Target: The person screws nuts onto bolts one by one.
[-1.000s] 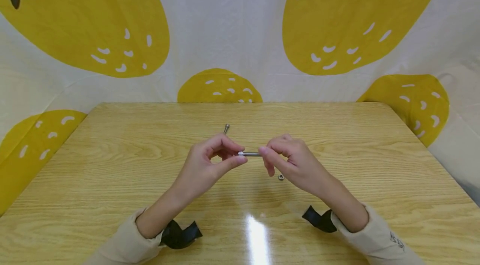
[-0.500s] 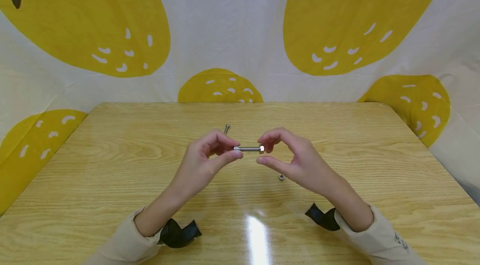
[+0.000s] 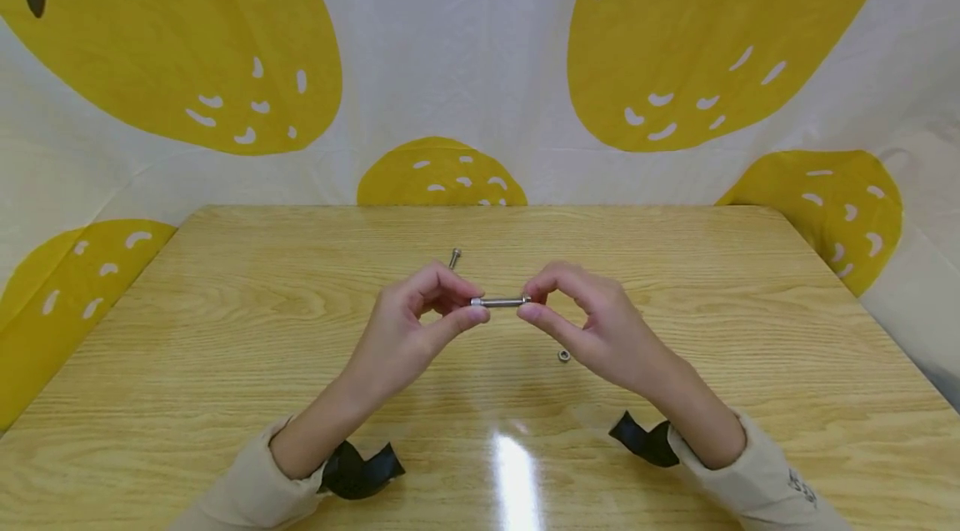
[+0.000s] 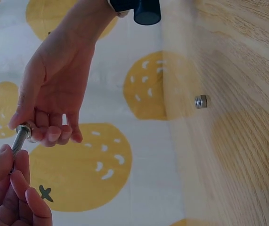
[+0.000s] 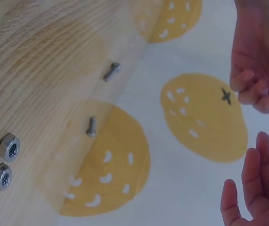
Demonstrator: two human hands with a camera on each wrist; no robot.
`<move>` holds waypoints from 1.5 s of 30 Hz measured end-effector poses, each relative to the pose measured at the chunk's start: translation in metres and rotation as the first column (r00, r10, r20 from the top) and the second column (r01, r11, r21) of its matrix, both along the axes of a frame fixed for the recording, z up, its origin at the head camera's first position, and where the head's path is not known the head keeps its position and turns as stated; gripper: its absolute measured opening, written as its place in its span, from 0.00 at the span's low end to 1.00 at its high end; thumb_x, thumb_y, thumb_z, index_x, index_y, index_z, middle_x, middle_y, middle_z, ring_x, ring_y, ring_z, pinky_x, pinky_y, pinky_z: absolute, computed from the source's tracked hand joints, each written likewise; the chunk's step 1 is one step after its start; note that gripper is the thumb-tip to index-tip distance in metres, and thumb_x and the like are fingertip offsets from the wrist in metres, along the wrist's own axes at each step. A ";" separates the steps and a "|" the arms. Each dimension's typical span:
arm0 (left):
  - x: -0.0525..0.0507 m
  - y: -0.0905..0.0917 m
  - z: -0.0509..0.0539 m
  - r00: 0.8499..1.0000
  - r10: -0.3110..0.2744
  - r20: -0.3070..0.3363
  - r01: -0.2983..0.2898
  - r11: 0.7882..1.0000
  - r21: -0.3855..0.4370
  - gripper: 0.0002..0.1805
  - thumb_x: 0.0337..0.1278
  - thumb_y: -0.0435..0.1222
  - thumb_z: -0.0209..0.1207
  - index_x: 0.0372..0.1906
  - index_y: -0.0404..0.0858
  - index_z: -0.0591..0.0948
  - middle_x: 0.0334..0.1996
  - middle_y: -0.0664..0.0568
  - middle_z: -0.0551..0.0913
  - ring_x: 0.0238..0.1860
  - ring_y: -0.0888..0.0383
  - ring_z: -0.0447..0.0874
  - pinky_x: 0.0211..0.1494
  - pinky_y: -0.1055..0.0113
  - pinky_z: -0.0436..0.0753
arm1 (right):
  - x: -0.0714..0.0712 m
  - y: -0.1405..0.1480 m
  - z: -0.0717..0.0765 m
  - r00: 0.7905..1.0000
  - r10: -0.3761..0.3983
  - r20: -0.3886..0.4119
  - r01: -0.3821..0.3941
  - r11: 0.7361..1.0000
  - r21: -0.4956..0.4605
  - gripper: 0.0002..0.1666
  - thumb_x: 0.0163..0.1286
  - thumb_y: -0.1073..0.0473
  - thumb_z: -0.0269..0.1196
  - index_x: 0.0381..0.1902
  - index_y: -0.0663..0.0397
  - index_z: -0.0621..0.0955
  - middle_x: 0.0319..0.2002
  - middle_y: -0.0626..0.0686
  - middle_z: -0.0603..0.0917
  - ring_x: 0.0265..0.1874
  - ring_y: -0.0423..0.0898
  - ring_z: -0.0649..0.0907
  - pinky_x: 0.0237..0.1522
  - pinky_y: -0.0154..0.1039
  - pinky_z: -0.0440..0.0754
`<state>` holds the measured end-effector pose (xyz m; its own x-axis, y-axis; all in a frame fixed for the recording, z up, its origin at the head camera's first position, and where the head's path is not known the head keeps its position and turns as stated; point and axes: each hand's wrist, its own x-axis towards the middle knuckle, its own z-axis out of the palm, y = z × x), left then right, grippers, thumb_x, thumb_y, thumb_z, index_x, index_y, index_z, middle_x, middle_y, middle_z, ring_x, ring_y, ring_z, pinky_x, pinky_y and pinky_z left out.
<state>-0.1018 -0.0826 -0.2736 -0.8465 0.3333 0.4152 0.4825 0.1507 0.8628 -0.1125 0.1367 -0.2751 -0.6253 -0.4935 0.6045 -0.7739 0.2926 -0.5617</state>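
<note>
In the head view my left hand (image 3: 408, 323) pinches the head of a steel bolt (image 3: 504, 303) between thumb and forefinger. The bolt lies level above the table, its shank pointing right. On its far end sits a hex nut (image 3: 527, 299), which the thumb and forefinger of my right hand (image 3: 585, 318) pinch. The left wrist view shows the nut (image 4: 25, 131) round the bolt's tip, with threads (image 4: 19, 143) visible below it. Fingertips partly cover both bolt head and nut. How far the nut is threaded cannot be told.
On the wooden table (image 3: 262, 348) a loose bolt (image 3: 455, 256) lies behind my left hand, and a loose nut (image 3: 564, 356) below my right. The right wrist view shows two nuts, one (image 5: 9, 147) beside another (image 5: 2, 176), and two bolts. A patterned cloth (image 3: 450, 56) hangs behind.
My right fingers covered the bolt's end, then spread apart, showing the nut there, and now pinch the nut again. My left hand keeps its hold on the bolt head, shifting only slightly.
</note>
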 end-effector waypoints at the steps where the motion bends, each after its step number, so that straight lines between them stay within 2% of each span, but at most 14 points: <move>1: 0.000 0.000 0.000 1.000 0.000 -0.007 0.000 1.000 0.000 0.07 0.50 0.30 0.64 0.36 0.36 0.79 0.30 0.49 0.84 0.27 0.60 0.80 0.29 0.70 0.78 | 0.000 0.000 0.000 1.000 -0.003 0.007 0.003 1.000 0.008 0.03 0.64 0.65 0.61 0.35 0.52 0.78 0.31 0.45 0.80 0.32 0.38 0.76 0.37 0.33 0.76; 2: 0.001 0.001 0.000 1.000 -0.001 -0.013 0.001 1.000 -0.003 0.07 0.51 0.30 0.64 0.35 0.36 0.79 0.30 0.49 0.84 0.27 0.60 0.80 0.29 0.70 0.78 | 0.000 0.000 0.000 1.000 -0.008 0.018 0.008 1.000 0.018 0.02 0.66 0.63 0.60 0.33 0.51 0.78 0.30 0.44 0.80 0.31 0.37 0.76 0.37 0.34 0.76; 6: 0.002 0.002 -0.001 1.000 -0.002 -0.023 0.002 1.000 -0.011 0.07 0.51 0.30 0.64 0.35 0.36 0.79 0.30 0.50 0.83 0.26 0.57 0.79 0.28 0.71 0.77 | 0.001 -0.001 -0.001 0.999 -0.030 0.042 0.028 0.999 0.045 0.12 0.71 0.59 0.54 0.26 0.47 0.78 0.26 0.41 0.79 0.30 0.37 0.74 0.34 0.34 0.72; 10: 0.003 0.003 0.000 1.000 0.001 -0.027 -0.002 1.000 -0.027 0.07 0.51 0.30 0.64 0.35 0.37 0.79 0.31 0.50 0.84 0.26 0.58 0.79 0.28 0.70 0.77 | 0.001 -0.001 -0.002 0.997 -0.064 0.036 0.062 0.996 0.059 0.21 0.74 0.54 0.48 0.22 0.47 0.78 0.23 0.40 0.79 0.29 0.37 0.74 0.38 0.36 0.71; 13: 0.003 0.002 0.000 1.000 0.003 -0.014 -0.004 1.000 -0.029 0.07 0.52 0.30 0.64 0.36 0.37 0.79 0.31 0.50 0.84 0.27 0.60 0.79 0.28 0.70 0.77 | 0.003 0.001 0.000 0.994 -0.097 0.059 0.091 0.991 0.093 0.18 0.73 0.51 0.49 0.28 0.48 0.80 0.26 0.40 0.81 0.32 0.37 0.75 0.41 0.37 0.70; 15: 0.003 0.001 0.001 1.000 0.006 0.004 -0.006 1.000 -0.022 0.07 0.52 0.31 0.63 0.36 0.37 0.79 0.31 0.50 0.84 0.28 0.60 0.80 0.28 0.71 0.77 | 0.004 0.002 0.002 0.992 -0.103 0.078 0.094 0.990 0.103 0.10 0.70 0.52 0.56 0.37 0.50 0.80 0.32 0.41 0.82 0.35 0.38 0.76 0.41 0.37 0.72; 16: 0.002 0.001 0.001 1.000 0.008 0.017 -0.007 1.000 -0.019 0.07 0.52 0.31 0.63 0.36 0.37 0.78 0.32 0.50 0.84 0.29 0.60 0.80 0.29 0.71 0.76 | 0.004 0.002 0.003 0.992 -0.100 0.074 0.092 0.991 0.101 0.10 0.67 0.53 0.59 0.42 0.51 0.79 0.34 0.42 0.82 0.36 0.39 0.76 0.42 0.36 0.73; 18: 0.002 -0.001 0.002 0.999 0.010 0.036 -0.010 1.000 -0.009 0.07 0.52 0.31 0.63 0.37 0.37 0.78 0.32 0.49 0.84 0.29 0.59 0.80 0.30 0.71 0.77 | 0.004 0.002 0.004 0.997 -0.078 0.028 0.075 0.994 0.082 0.17 0.61 0.58 0.65 0.47 0.53 0.77 0.38 0.44 0.81 0.37 0.40 0.76 0.41 0.35 0.75; 20: 0.001 -0.002 0.002 0.999 0.011 0.052 -0.011 1.000 0.000 0.07 0.52 0.31 0.63 0.37 0.36 0.78 0.32 0.48 0.84 0.30 0.59 0.81 0.31 0.70 0.78 | 0.002 0.002 0.003 0.998 -0.047 -0.040 0.049 0.998 0.049 0.20 0.57 0.64 0.68 0.47 0.54 0.76 0.39 0.46 0.81 0.38 0.41 0.77 0.42 0.34 0.75; 23: 0.000 -0.002 0.002 0.998 0.001 0.063 -0.002 1.000 0.011 0.07 0.53 0.30 0.63 0.37 0.36 0.78 0.32 0.47 0.85 0.31 0.58 0.81 0.31 0.70 0.78 | 0.001 0.002 0.003 0.991 -0.029 -0.134 0.034 0.999 0.034 0.17 0.56 0.68 0.67 0.44 0.54 0.77 0.37 0.47 0.81 0.38 0.42 0.76 0.43 0.35 0.73; 26: 0.000 -0.002 0.002 0.998 -0.009 0.065 0.008 1.000 0.020 0.07 0.53 0.30 0.63 0.37 0.35 0.78 0.32 0.46 0.85 0.31 0.58 0.81 0.31 0.70 0.78 | 0.001 0.002 0.003 0.989 -0.028 -0.147 0.035 0.999 0.040 0.15 0.56 0.68 0.67 0.41 0.53 0.77 0.36 0.46 0.81 0.38 0.42 0.75 0.42 0.35 0.73; 34: 0.001 0.000 0.001 0.998 -0.015 0.053 0.015 1.000 0.011 0.08 0.51 0.30 0.64 0.36 0.36 0.78 0.31 0.48 0.84 0.29 0.59 0.80 0.30 0.70 0.78 | 0.002 0.000 0.000 0.998 -0.022 -0.065 0.026 0.997 0.066 0.01 0.68 0.60 0.58 0.36 0.50 0.77 0.33 0.43 0.79 0.37 0.41 0.73 0.40 0.37 0.70; 42: 0.003 0.002 0.001 0.999 -0.013 0.047 0.013 1.000 -0.006 0.07 0.51 0.30 0.64 0.36 0.37 0.78 0.31 0.49 0.84 0.28 0.55 0.80 0.29 0.71 0.76 | 0.004 -0.005 -0.003 0.996 -0.087 0.005 0.086 0.994 0.073 0.19 0.74 0.60 0.48 0.22 0.47 0.75 0.23 0.39 0.76 0.29 0.36 0.74 0.43 0.38 0.68; 45: 0.002 0.002 0.001 0.998 -0.003 0.064 0.004 1.000 -0.012 0.07 0.52 0.31 0.64 0.36 0.37 0.78 0.31 0.49 0.84 0.28 0.57 0.80 0.28 0.71 0.76 | 0.004 -0.004 -0.002 0.991 -0.132 0.036 0.129 0.988 0.087 0.19 0.75 0.55 0.47 0.24 0.48 0.76 0.24 0.40 0.78 0.31 0.38 0.75 0.43 0.40 0.68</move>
<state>-0.0993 -0.0803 -0.2724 -0.8702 0.3409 0.3558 0.4266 0.1600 0.8902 -0.1085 0.1324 -0.2772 -0.7115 -0.4540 0.5364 -0.7024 0.4374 -0.5615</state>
